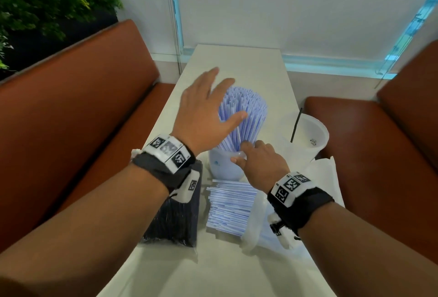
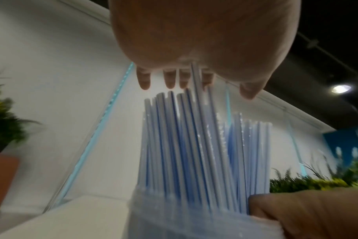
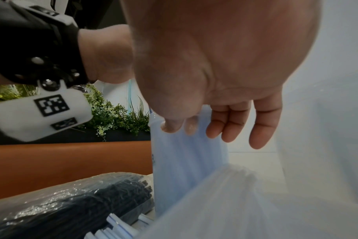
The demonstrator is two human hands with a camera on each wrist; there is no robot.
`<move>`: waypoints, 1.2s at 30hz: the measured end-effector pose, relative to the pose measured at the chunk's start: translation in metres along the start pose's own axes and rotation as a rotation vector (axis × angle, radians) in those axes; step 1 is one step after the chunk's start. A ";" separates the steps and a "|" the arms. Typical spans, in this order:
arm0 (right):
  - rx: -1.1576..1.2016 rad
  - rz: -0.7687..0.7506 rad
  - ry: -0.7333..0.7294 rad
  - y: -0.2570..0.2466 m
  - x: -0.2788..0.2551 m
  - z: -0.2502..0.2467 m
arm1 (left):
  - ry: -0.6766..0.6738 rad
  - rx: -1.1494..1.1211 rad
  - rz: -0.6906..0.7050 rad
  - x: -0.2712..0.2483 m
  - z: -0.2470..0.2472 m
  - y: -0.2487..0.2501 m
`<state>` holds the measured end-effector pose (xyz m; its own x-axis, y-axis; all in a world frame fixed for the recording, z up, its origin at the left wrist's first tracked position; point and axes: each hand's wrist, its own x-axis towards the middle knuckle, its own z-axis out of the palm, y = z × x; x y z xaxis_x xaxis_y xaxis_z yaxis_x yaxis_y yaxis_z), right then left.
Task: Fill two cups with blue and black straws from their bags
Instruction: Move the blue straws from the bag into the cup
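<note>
A translucent cup (image 1: pixel 220 168) packed with upright blue-striped straws (image 1: pixel 248 111) stands mid-table. My left hand (image 1: pixel 208 107) hovers spread over the straw tops, fingers (image 2: pixel 170 79) straight, and one straw touches the palm. My right hand (image 1: pixel 239 153) pinches the cup's rim (image 3: pixel 184 161) between thumb and forefinger, its other fingers loose. A second cup (image 1: pixel 312 135) to the right holds one black straw (image 1: pixel 296 126). A bag of black straws (image 1: pixel 175 220) lies under my left wrist. Loose blue straws (image 1: pixel 231 206) are piled beside their clear bag (image 1: pixel 258 225).
The narrow white table (image 1: pixel 237 64) runs to a white wall. Orange benches (image 1: pixel 71 118) (image 1: pixel 379 154) flank it on both sides. Green plants (image 1: pixel 35 0) stand behind the left bench. A white wrapper (image 1: pixel 324 178) lies near the second cup.
</note>
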<state>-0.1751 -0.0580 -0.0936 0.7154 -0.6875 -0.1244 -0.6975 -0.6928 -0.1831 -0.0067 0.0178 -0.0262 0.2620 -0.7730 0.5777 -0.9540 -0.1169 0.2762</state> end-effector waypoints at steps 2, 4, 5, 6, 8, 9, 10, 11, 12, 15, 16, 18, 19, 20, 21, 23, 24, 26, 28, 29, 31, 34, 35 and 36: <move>-0.005 0.005 -0.018 0.001 0.002 0.000 | -0.063 -0.147 -0.154 -0.013 0.002 -0.002; -0.006 0.012 -0.039 0.001 0.004 0.000 | -0.162 -0.270 -0.240 -0.018 0.008 -0.001; -0.006 0.014 -0.043 0.000 0.004 0.000 | -0.158 -0.314 -0.237 -0.017 0.013 0.002; -0.007 0.014 -0.042 0.000 0.005 0.001 | -0.132 -0.339 -0.217 -0.014 0.019 0.005; -0.004 0.014 -0.033 0.000 0.005 0.002 | -0.095 -0.299 -0.174 -0.001 0.030 0.016; 0.006 0.016 -0.025 -0.001 0.004 0.002 | -0.106 -0.236 -0.165 0.006 0.036 0.021; 0.014 0.017 -0.014 -0.001 0.004 0.002 | -0.131 -0.156 -0.172 0.014 0.041 0.024; 0.015 0.014 0.000 -0.001 0.003 0.003 | -0.164 -0.073 -0.196 0.022 0.046 0.026; 0.008 0.008 0.014 0.000 0.003 0.003 | -0.197 -0.001 -0.230 0.030 0.050 0.026; -0.014 -0.004 0.037 0.001 0.001 0.004 | -0.245 0.051 -0.267 0.045 0.053 0.021; -0.013 -0.005 0.036 0.001 0.001 0.004 | -0.241 0.018 -0.254 0.049 0.052 0.019; -0.017 -0.009 0.028 0.002 0.002 0.004 | -0.218 -0.037 -0.243 0.056 0.048 0.015; -0.020 -0.013 0.026 0.002 0.003 0.004 | -0.207 -0.039 -0.239 0.059 0.046 0.014; -0.022 -0.015 0.024 0.002 0.003 0.004 | -0.197 -0.032 -0.233 0.062 0.044 0.014; -0.023 -0.016 0.023 0.002 0.004 0.005 | -0.186 -0.020 -0.223 0.064 0.043 0.014; -0.020 -0.021 0.027 0.003 0.004 0.005 | -0.194 0.020 -0.210 0.063 0.043 0.015; -0.017 -0.022 0.032 0.004 0.005 0.006 | -0.225 0.057 -0.201 0.060 0.044 0.015; -0.017 -0.019 0.036 0.004 0.004 0.006 | -0.294 0.134 -0.168 0.053 0.047 0.014; -0.013 -0.020 0.035 0.003 0.005 0.005 | -0.320 0.135 -0.157 0.049 0.047 0.010; -0.010 -0.018 0.029 0.003 0.005 0.005 | -0.322 0.116 -0.164 0.048 0.046 0.009; -0.020 -0.018 0.014 0.003 0.004 0.002 | -0.321 0.105 -0.172 0.044 0.043 0.010; 0.013 -0.041 0.017 0.006 -0.001 -0.001 | -0.349 0.068 -0.193 0.040 0.031 0.013; 0.055 -0.062 0.072 0.007 -0.005 -0.002 | -0.342 0.036 -0.201 0.038 0.025 0.015; 0.097 -0.077 0.166 0.009 -0.010 -0.001 | -0.318 0.004 -0.199 0.036 0.016 0.017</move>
<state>-0.1885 -0.0571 -0.0930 0.7446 -0.6652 0.0546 -0.6281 -0.7260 -0.2800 -0.0154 -0.0225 -0.0131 0.3844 -0.8899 0.2457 -0.8897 -0.2861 0.3558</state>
